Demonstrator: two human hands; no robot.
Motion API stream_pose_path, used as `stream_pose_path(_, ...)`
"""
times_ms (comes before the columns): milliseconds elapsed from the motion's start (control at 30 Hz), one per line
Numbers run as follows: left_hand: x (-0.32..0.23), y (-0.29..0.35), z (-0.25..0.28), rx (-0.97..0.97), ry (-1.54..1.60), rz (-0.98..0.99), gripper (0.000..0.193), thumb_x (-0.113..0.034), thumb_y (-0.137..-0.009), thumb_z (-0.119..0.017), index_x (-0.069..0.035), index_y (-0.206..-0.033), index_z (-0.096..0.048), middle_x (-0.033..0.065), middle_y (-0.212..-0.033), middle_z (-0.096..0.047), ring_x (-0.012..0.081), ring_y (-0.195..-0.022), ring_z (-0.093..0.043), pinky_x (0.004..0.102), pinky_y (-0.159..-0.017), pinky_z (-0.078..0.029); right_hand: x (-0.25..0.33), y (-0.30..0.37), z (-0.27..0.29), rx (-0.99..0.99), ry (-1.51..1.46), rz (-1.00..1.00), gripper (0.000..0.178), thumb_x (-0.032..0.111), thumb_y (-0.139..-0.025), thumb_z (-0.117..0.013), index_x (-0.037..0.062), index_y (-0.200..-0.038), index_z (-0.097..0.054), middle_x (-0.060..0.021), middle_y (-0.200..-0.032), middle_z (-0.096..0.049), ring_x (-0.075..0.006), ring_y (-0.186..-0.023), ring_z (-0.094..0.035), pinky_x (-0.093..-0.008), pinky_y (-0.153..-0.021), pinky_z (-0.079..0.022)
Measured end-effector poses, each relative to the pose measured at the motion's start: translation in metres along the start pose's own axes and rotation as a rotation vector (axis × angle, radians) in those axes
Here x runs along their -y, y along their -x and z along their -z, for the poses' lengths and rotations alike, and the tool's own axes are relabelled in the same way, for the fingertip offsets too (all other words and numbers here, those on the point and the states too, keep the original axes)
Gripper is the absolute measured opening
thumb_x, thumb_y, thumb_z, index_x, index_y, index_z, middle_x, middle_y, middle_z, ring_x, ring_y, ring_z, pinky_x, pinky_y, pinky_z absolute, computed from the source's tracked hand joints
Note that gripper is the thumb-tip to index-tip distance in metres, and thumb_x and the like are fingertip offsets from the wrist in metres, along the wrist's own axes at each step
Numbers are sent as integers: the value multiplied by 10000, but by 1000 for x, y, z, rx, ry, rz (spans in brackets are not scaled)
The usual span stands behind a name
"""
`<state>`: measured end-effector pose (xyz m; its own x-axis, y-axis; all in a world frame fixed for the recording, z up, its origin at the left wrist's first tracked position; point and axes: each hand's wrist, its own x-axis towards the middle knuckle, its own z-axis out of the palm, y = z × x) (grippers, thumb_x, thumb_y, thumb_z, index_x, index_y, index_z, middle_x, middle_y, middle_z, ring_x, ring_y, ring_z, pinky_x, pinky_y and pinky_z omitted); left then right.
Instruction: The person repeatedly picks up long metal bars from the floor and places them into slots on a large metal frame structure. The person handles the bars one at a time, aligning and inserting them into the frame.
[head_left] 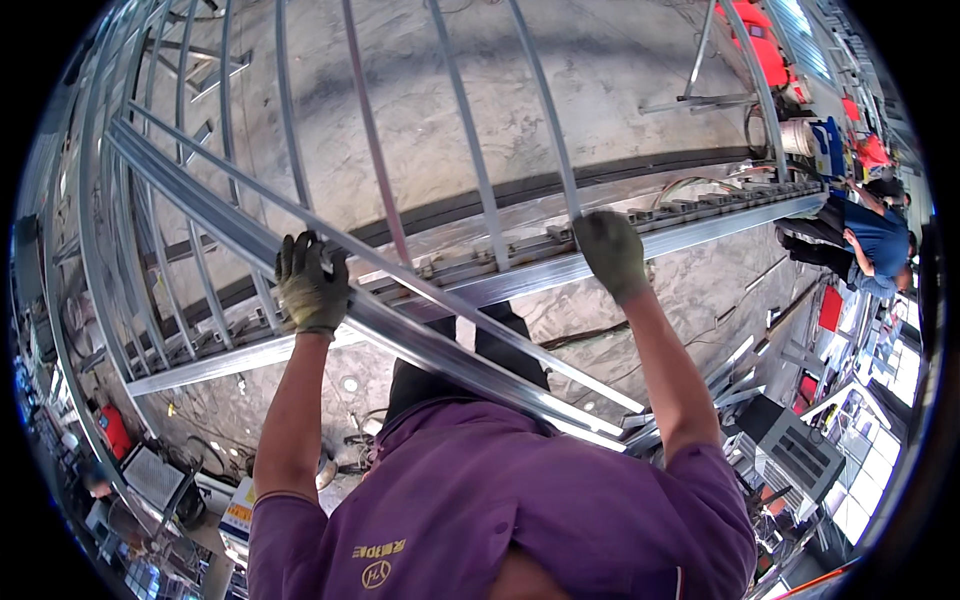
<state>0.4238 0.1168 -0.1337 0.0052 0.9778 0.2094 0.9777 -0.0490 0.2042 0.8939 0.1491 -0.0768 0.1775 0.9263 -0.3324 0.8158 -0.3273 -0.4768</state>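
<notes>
One olive-green-gloved left hand point(312, 287), one matching right hand point(610, 255); one purple short-sleeved shirt point(450, 490); long silver metal bars point(430, 348), over ten.

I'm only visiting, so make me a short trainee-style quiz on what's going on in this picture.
1. True or false: the person works with bare, uncovered hands.
2. Choose one. The person's shirt is: A) green, B) purple, C) white.
3. Fill in: the person's ____ hand is on the thick diagonal metal bar.

Key: 1. False; the left hand and right hand both wear gloves. 2. B. 3. left.
</notes>
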Motion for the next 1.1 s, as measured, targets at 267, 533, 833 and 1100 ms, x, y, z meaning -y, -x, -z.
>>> stream_pose_path(267,-18,17,27,-225,258,175,329,-234,-925,-736,-46,-1183,-659,203,-1269,-664,383,-1189,-612,475,-1020,-487,-135,187,-78,953,-118,-159,511,582,-984,-613,140,-1205,-742,-143,-1138,-768,-301,-1092,-718,-406,-931,-534)
stream_pose_path(533,-119,146,32,651,1615,1401,371,-441,-1023,-661,-78,-1097,-683,77,-1052,-727,254,-1002,-698,418,-831,-580,-115,190,-67,926,-127,-50,873,762,-773,-740,86,-1325,-713,-211,-1219,-739,-343,-1157,-694,-410,-1021,-513)
stream_pose_path(833,-200,139,-60,465,1853,1414,104,-168,-954,-772,-110,-1007,-704,5,-895,-719,179,-823,-700,337,-714,-587,-142,150,-12,792,-134,136,800,694,-827,-694,79,-1339,-694,-234,-1271,-713,-375,-1194,-677,-410,-1043,-505)
stream_pose_path(1100,-335,82,-104,669,1871,1314,216,-292,-1021,-690,-102,-1117,-653,64,-976,-705,257,-923,-705,440,-805,-632,-229,79,72,622,24,86,703,687,-899,-600,53,-1144,-780,-224,-1119,-760,-376,-1100,-712,-419,-987,-523)
